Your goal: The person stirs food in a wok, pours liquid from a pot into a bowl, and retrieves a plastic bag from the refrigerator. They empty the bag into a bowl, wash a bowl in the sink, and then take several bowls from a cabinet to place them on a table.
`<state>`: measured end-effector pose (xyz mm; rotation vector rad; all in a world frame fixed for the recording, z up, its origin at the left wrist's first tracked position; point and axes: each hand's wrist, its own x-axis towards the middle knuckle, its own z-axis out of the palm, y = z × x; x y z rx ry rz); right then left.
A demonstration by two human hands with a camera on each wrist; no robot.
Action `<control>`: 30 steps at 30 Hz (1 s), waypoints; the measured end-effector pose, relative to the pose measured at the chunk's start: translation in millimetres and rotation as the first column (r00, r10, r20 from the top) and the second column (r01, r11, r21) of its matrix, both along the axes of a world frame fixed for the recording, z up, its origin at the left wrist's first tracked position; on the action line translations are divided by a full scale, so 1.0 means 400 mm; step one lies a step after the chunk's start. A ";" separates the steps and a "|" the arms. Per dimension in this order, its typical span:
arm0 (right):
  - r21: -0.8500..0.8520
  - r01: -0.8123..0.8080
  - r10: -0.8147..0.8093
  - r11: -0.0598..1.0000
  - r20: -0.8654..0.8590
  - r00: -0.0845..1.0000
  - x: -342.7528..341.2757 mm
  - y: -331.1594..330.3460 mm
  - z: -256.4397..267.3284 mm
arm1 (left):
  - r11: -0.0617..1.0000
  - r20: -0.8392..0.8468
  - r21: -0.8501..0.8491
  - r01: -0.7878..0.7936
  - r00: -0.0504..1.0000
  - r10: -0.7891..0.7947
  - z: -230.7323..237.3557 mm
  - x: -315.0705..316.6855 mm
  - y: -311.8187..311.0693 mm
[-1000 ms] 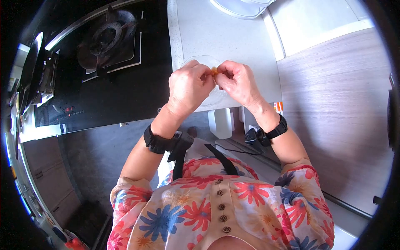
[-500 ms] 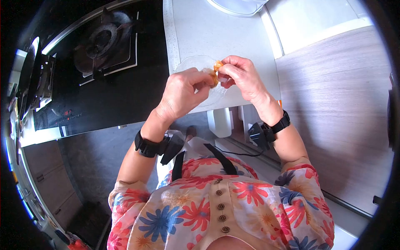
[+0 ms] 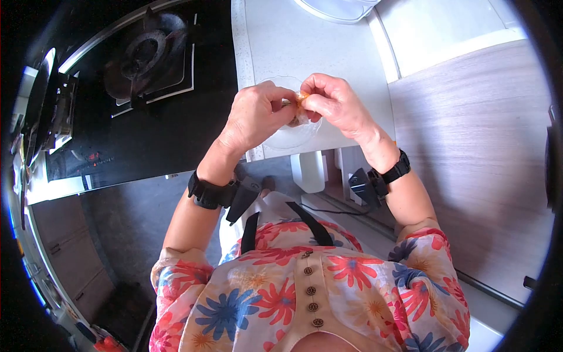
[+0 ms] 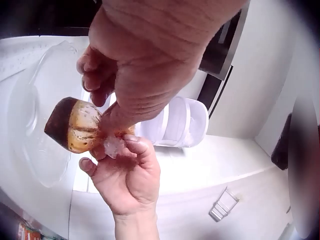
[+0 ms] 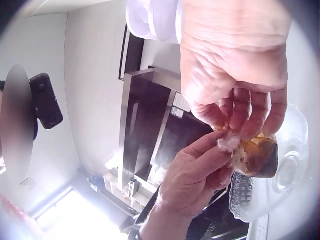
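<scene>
Over a clear glass plate with a wavy rim (image 3: 280, 142), both hands meet at a small packet (image 4: 84, 128). Its wrapper is see-through amber with a dark brown end, and its gathered neck has a whitish, crinkled clump (image 5: 228, 143). My left hand (image 3: 257, 114) pinches the neck from the left with thumb and fingers. From the other side my right hand (image 3: 341, 108) pinches the orange part of the neck. In both wrist views the packet's dark end points away from the fingers, toward the plate. The fingers hide much of the neck.
A black gas hob (image 3: 193, 135) with a pan support (image 3: 146, 56) lies left of the pale counter (image 3: 305, 44). White round containers (image 3: 343, 10) stand at the counter's far end. Below the counter edge hangs a white bin (image 3: 308, 173). Wood-grain panelling (image 3: 469, 146) is on the right.
Half a second ago the hands were slightly apart, with orange wrapper showing between them. Now the fingertips are together at the neck, and the packet's body shows below them.
</scene>
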<state>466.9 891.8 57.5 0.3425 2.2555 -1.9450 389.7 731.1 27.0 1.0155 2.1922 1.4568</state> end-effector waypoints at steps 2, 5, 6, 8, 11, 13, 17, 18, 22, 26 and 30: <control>-0.008 -0.033 0.033 0.999 -0.037 0.999 -0.001 -0.001 -0.005 | 0.998 0.014 -0.066 0.015 1.000 -0.014 0.013 0.001 -0.001; 0.168 0.028 -0.004 0.985 -0.141 0.990 0.001 -0.002 -0.022 | 0.994 -0.029 -0.100 0.041 0.999 -0.044 0.005 0.003 -0.006; 0.234 0.092 -0.054 0.968 -0.165 0.985 0.004 -0.004 -0.024 | 0.994 -0.028 -0.101 0.041 0.999 -0.044 0.007 0.005 -0.006; 0.297 0.157 -0.103 0.942 -0.192 0.976 0.005 -0.009 -0.032 | 0.996 -0.033 -0.094 -0.004 0.999 0.001 0.014 0.012 -0.006; 0.405 0.268 -0.148 0.874 -0.304 0.941 0.002 -0.020 -0.042 | 0.998 -0.121 -0.019 -0.056 0.991 0.053 -0.010 0.019 0.000; 0.398 0.320 -0.178 0.860 -0.354 0.918 0.000 -0.027 -0.038 | 0.998 -0.150 -0.018 -0.062 0.987 0.059 -0.016 0.022 0.004; 0.359 0.278 -0.145 0.891 -0.354 0.924 -0.003 -0.019 -0.040 | 0.997 -0.076 0.012 -0.077 0.994 0.078 -0.004 0.016 -0.001; 0.352 0.231 -0.108 0.907 -0.334 0.936 -0.004 -0.015 -0.040 | 0.997 -0.075 0.012 -0.077 0.994 0.078 0.001 0.012 -0.003; 0.383 0.109 0.008 0.917 -0.291 0.957 0.003 -0.026 -0.028 | 0.999 -0.040 0.024 -0.044 0.998 0.045 0.010 0.000 -0.005; 0.398 0.082 0.028 0.914 -0.262 0.965 0.003 -0.027 -0.020 | 1.000 -0.075 -0.011 -0.024 0.997 0.023 0.005 -0.003 -0.002; 0.476 0.047 0.102 0.878 -0.284 0.953 0.000 -0.029 -0.016 | 1.000 -0.088 0.000 -0.023 0.996 0.023 0.006 -0.006 0.000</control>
